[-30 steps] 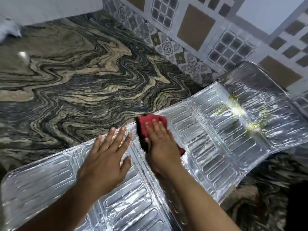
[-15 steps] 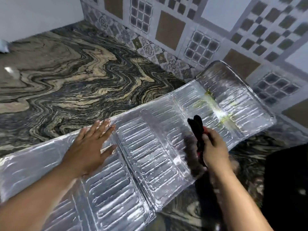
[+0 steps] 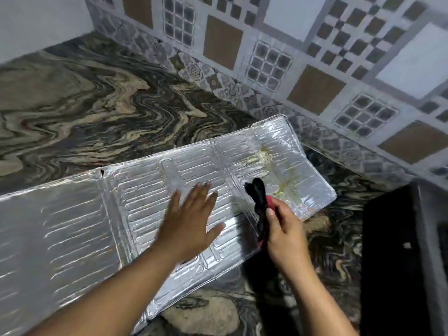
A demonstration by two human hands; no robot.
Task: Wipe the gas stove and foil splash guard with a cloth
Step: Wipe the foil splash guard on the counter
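The foil splash guard (image 3: 135,190) lies flat across the marbled counter, its ribbed panels unfolded. Yellow greasy stains mark its far right panel near the wall. My left hand (image 3: 191,221) is spread flat with straight fingers over the middle panels. My right hand (image 3: 283,229) grips a bunched black and red cloth (image 3: 258,192), held upright just above the guard's right part, beside the stains. The black gas stove (image 3: 397,251) shows only as a dark edge at the right.
The swirled dark marble counter (image 3: 84,112) stretches to the left and behind the guard. A patterned tiled wall (image 3: 278,57) runs along the back. The guard's near edge overhangs the counter close to my arms.
My right hand lifted the cloth off the middle panel and carried it right, bunched upright. My left hand shifted right along the guard. The view swung right, bringing the stove into sight.
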